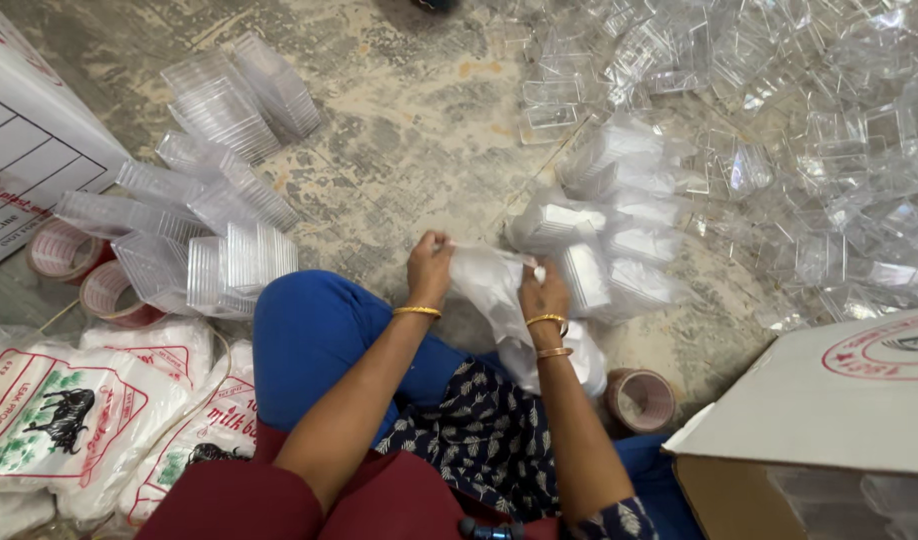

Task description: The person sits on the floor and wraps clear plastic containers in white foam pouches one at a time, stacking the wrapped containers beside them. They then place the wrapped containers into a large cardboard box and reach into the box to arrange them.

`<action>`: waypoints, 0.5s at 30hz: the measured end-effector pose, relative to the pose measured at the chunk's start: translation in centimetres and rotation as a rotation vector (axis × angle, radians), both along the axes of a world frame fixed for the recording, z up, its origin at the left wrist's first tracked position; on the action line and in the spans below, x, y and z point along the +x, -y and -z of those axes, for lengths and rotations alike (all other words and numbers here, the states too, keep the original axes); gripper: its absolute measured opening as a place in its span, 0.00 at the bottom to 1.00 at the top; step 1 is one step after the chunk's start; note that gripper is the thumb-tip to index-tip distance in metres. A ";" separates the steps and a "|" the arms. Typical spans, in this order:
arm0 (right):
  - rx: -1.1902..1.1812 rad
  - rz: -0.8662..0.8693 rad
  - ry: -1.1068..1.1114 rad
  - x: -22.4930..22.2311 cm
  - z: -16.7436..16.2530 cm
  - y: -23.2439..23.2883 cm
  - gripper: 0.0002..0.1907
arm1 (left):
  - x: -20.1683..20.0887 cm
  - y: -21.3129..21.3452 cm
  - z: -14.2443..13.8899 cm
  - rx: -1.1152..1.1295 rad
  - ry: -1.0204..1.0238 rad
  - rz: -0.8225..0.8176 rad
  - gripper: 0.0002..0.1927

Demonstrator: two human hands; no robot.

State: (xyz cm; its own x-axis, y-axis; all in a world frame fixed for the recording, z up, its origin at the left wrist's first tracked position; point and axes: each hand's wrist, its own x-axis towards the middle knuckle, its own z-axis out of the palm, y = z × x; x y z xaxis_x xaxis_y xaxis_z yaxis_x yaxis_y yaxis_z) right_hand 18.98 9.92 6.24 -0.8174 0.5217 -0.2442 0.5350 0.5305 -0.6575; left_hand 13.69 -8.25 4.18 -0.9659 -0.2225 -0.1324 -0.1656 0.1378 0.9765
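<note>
- Head view looks straight down at a person seated on the floor point(419, 120), both hands out in front of the blue-clad knee point(314, 325).
- Left hand point(429, 268) is closed in a pinch on the upper left edge of a thin white bag point(491, 285); its fingers are curled over the film.
- Right hand point(544, 295) is closed on the same bag at its right side, thumb and fingers gripping the film (what lies inside the fold, I cannot tell).
- Bag lies directly between the two hands, touching both, stretched roughly left to right across its top edge, with the loose body hanging down toward the lap.
- Neither hand is nearer: each has its own edge, and the span between them is the bag's mouth.
- Just beyond the right hand, up and to the right, sit filled bags point(604, 235) of stacked clear lids, with loose clear containers point(829, 150) spread further off.
- To the left, well apart from the hands, lie nested stacks point(224, 105) of clear containers.
- Tape roll point(641, 400) rests on the floor just below the right forearm, beside a cardboard box point(829, 410).
</note>
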 end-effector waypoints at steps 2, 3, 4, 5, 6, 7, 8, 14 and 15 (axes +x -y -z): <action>0.022 -0.040 -0.007 0.0 3.8 -0.4 0.16 | -1.1 -0.4 3.4 0.095 0.102 -0.033 0.07; 0.015 -0.046 -0.010 0.3 5.7 -0.7 0.17 | -1.2 -0.6 4.8 -0.011 0.165 -0.059 0.07; 0.010 -0.053 -0.007 0.8 7.4 -0.6 0.18 | -1.2 -0.7 5.9 -0.171 0.247 -0.088 0.07; 0.002 -0.052 -0.016 1.1 8.8 -0.7 0.19 | -1.3 -1.0 6.4 -0.264 0.278 -0.094 0.08; -0.006 -0.049 -0.028 1.2 9.8 -0.8 0.20 | -1.7 -1.4 6.7 -0.259 0.314 -0.106 0.08; -0.018 -0.045 -0.042 1.2 10.6 -1.1 0.21 | -2.2 -1.8 6.9 -0.247 0.350 -0.119 0.08; -0.033 -0.039 -0.055 1.1 11.1 -1.4 0.22 | -2.7 -2.2 7.0 -0.230 0.388 -0.127 0.08; -0.311 -0.037 -0.184 3.7 11.6 -2.9 0.31 | -6.7 -7.4 5.3 -0.248 0.407 -0.153 0.09; -0.424 -0.025 -0.221 4.7 11.7 -3.0 0.32 | -7.5 -8.7 5.1 -0.237 0.407 -0.153 0.11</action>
